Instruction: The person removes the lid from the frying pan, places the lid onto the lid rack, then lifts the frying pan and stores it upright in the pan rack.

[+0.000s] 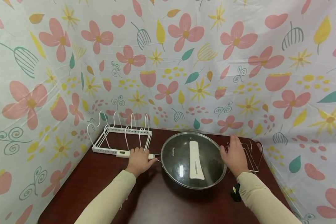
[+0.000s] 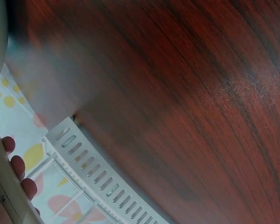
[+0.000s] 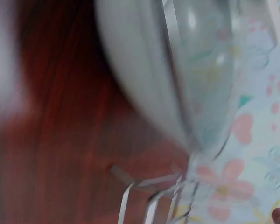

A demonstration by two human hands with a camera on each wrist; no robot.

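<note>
The deep frying pan (image 3: pixel 135 70) is in the middle of the brown table (image 1: pixel 168 205), with its far rim close to the table's back edge. There is lots of bare table in front of it, and more at the front left. The white rack (image 1: pixel 103 151) is in the back left corner, and the wire rack (image 1: pixel 254 170) is by the right edge, so only a small gap lies between the pan and the wire rack. The tip of the pan's long handle (image 1: pixel 124 154) reaches the front bar of the white rack; I cannot tell if they touch. The left hand (image 1: pixel 138 161) holds this handle, its fingers curled round it. The right hand (image 1: pixel 236 157) is by the pan's right rim, fingers straight and thumb apart, holding nothing; I cannot tell if its thumb touches the rim. I count one pan, one glass lid (image 1: pixel 175 165) on top, one white lid handle (image 1: pixel 195 155), two racks, two hands and two pale sleeves (image 1: pixel 109 199). One small black thing (image 1: pixel 236 193) is at the right wrist. Behind it all hangs a flowery cloth (image 1: pixel 186 32).
</note>
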